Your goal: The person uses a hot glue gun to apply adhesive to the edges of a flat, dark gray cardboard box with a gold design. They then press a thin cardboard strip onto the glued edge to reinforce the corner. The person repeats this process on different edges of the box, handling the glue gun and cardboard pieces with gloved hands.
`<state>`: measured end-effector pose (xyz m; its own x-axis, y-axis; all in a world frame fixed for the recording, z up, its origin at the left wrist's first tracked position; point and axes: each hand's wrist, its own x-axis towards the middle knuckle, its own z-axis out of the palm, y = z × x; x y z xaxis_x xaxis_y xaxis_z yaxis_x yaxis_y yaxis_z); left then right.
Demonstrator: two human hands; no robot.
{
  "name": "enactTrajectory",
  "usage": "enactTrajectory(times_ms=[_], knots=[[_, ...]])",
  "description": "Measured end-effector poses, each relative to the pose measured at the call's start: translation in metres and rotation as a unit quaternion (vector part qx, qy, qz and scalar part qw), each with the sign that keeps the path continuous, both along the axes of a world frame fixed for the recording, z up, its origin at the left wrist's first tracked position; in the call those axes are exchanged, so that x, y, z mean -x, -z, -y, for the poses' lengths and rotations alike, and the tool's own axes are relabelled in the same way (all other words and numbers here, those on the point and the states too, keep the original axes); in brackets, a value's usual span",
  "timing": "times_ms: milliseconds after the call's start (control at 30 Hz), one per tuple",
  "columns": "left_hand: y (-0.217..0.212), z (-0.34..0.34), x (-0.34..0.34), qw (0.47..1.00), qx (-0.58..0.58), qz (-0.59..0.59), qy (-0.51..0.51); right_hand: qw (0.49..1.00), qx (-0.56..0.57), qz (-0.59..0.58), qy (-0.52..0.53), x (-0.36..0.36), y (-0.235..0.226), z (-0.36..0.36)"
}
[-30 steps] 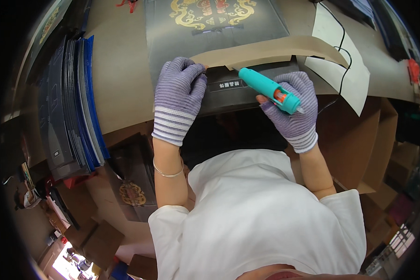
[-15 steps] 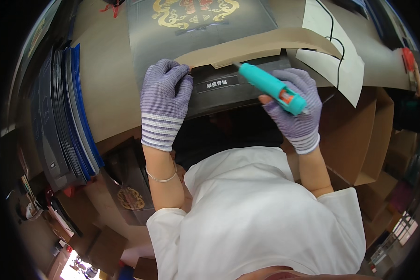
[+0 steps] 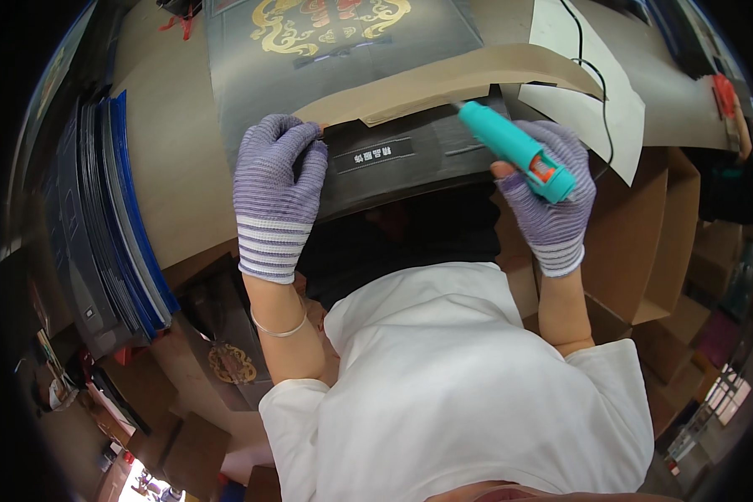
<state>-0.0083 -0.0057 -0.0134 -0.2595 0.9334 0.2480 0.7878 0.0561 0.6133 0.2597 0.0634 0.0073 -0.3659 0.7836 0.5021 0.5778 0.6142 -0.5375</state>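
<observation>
A dark gift bag [image 3: 343, 75] with gold and red ornament lies flat on the table, its near dark edge panel [image 3: 427, 144] bearing a small printed label. Across it a brown cardboard strip [image 3: 443, 82] stands partly raised. My left hand [image 3: 280, 171], in a purple-and-white striped knit glove with bare fingertips, pinches the left end of the strip against the panel. In my right hand [image 3: 552, 180], gloved alike, is a teal glue gun [image 3: 510, 146]. Its nozzle points up and left, close to the strip's near edge; whether it touches cannot be told.
Stacked dark and blue flat bags [image 3: 113, 217] stand on the left. A white sheet [image 3: 623, 117] with a black cord [image 3: 604, 96] across it lies at right. Below the table are an open cardboard box [image 3: 632, 238] and another dark bag [image 3: 222, 335]. Something red [image 3: 722, 94] sits at far right.
The glue gun and my right hand have moved right along the strip. My left hand and the bag appear slightly farther left in view.
</observation>
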Motion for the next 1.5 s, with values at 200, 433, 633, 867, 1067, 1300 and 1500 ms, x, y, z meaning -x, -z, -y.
enactTrajectory(times_ms=[200,433,633,867,1067,1300,1500], knots=[[0.001,0.0,0.001,1.0,-0.005,0.006,0.008,0.997,-0.043,0.058,-0.027,0.017,0.004,0.004],[0.0,0.0,0.001,1.0,0.004,0.006,0.008,0.996,0.063,-0.045,0.053,-0.011,0.006,0.002],[-0.003,-0.001,0.0,1.0,0.007,0.019,0.01,0.995,-0.073,0.065,-0.027,0.009,0.003,0.001],[0.001,0.001,0.003,1.0,0.005,0.005,0.015,0.999,-0.01,0.028,0.017,-0.003,0.005,0.0],[-0.002,-0.001,0.001,1.0,0.016,0.022,0.006,0.996,0.056,-0.028,0.066,-0.018,0.006,0.001],[-0.001,-0.001,0.001,1.0,0.011,0.028,0.003,0.999,0.011,-0.025,0.031,-0.009,0.003,0.001],[0.0,-0.001,0.002,0.999,0.01,0.032,0.003,0.999,-0.024,0.036,-0.007,0.009,0.005,0.003]])
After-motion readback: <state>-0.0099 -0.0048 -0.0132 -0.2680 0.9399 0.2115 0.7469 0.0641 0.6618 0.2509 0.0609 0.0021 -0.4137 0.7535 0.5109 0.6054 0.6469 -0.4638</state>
